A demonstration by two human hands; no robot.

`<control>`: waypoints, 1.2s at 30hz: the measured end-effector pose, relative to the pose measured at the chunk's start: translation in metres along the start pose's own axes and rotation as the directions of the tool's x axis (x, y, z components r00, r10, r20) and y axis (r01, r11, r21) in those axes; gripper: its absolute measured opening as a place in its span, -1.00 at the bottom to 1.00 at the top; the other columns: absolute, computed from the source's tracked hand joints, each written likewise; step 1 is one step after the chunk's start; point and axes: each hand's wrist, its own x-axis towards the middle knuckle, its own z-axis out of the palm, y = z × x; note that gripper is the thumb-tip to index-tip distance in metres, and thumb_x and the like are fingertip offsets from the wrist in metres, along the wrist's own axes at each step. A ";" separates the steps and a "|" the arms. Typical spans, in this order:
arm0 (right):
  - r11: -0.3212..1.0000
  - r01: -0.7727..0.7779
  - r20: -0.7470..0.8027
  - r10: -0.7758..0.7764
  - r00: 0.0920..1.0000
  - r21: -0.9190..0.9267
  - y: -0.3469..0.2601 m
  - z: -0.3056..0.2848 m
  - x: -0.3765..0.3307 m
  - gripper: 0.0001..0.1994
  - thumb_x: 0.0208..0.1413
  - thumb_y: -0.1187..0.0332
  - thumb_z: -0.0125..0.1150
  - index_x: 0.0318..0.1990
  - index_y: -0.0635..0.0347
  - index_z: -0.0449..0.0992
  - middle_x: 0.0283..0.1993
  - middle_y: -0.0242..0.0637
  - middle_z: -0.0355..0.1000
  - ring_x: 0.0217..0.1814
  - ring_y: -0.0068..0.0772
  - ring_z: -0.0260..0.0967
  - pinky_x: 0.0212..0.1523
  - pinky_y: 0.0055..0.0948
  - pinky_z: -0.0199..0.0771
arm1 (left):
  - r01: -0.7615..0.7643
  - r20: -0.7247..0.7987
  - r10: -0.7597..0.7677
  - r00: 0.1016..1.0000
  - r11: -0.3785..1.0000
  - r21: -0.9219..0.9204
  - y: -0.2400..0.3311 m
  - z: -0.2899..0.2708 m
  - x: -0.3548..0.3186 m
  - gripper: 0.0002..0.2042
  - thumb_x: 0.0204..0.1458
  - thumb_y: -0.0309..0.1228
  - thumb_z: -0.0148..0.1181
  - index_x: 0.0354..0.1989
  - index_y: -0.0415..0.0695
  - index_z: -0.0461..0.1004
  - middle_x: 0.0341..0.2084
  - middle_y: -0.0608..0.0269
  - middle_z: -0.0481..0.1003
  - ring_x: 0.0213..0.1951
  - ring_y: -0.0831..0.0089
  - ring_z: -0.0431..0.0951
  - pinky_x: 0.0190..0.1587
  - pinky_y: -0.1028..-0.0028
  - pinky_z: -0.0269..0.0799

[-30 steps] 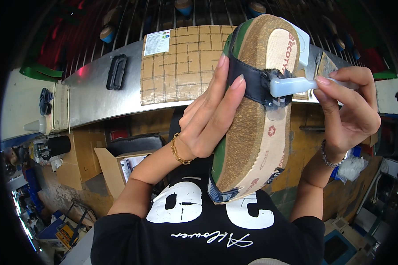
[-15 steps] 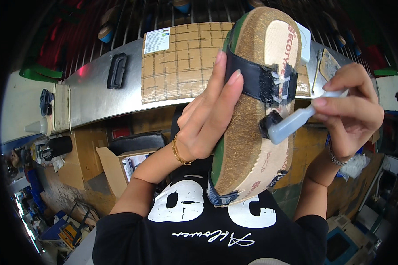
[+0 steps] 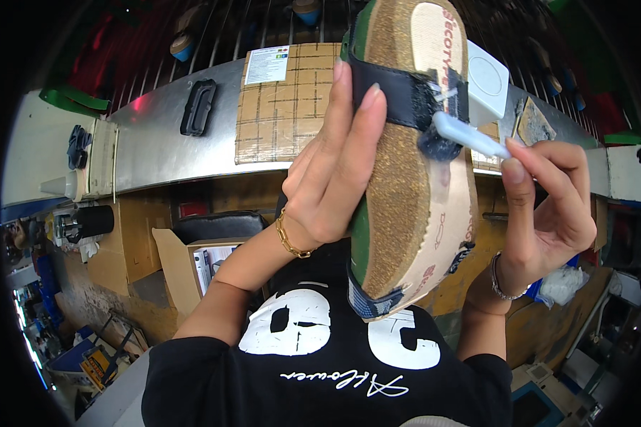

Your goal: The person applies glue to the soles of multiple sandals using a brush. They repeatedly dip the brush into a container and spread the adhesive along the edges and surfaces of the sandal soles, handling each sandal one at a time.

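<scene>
An unfinished sandal (image 3: 397,171) on a green last is raised in front of me, its underside turned up. It shows a brown cork border, a pale insole piece and a black strap (image 3: 392,91) folded across. My left hand (image 3: 338,160) is closed round the left side, its fingers by the strap. Between thumb and fingers, my right hand (image 3: 548,196) pinches the pale blue handle of a brush (image 3: 477,139). The brush's dark bristles rest at the underside, just below the strap's rough, frayed-looking end. Their exact contact is partly hidden by the brush head.
Beyond the sandal, a flat cardboard piece (image 3: 271,121) lies on the metal bench (image 3: 160,135). A black tray (image 3: 198,107) is left of it, a white box (image 3: 487,82) right. Below the bench stands an open carton (image 3: 181,267). Metal bars run along the back.
The sandal has moved up and slightly left. My right hand has shifted left with the brush, whose head is now higher, close to the strap's end. My left hand keeps its grip.
</scene>
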 end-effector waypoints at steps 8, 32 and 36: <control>0.983 0.183 -0.076 -0.183 0.980 -0.008 0.002 0.002 0.008 -0.68 -0.26 0.63 0.47 -0.27 0.07 0.76 -0.32 -0.37 0.43 -0.33 -0.51 0.32 -0.33 -0.62 0.22 | -0.122 -0.013 0.123 0.992 0.992 0.034 -0.004 -0.001 0.007 -0.64 0.10 -0.64 0.20 0.07 -0.55 0.43 0.08 -0.65 0.35 0.04 -0.11 0.59 -0.02 0.34 0.62; 0.985 0.118 0.123 -0.133 0.983 0.124 -0.004 -0.013 -0.026 -0.62 -0.56 0.40 0.38 -0.40 -0.22 0.77 -0.36 -0.38 0.42 -0.35 -0.43 0.27 -0.35 -0.49 0.13 | 0.014 -0.135 -0.007 0.991 0.998 0.054 -0.009 0.008 0.007 -0.53 0.03 -0.50 0.27 0.10 -0.54 0.44 0.07 -0.54 0.40 -0.03 -0.02 0.65 -0.12 0.43 0.60; 0.968 0.176 0.260 -0.219 0.940 0.177 -0.005 -0.020 -0.012 -0.72 -0.41 0.39 0.45 -0.37 -0.02 0.72 -0.31 -0.26 0.42 -0.29 -0.33 0.26 -0.29 -0.42 0.14 | 0.011 -0.148 -0.001 0.989 0.998 0.066 -0.008 0.007 0.008 -0.51 0.01 -0.45 0.29 0.09 -0.55 0.45 0.04 -0.53 0.43 -0.05 -0.02 0.66 -0.16 0.43 0.60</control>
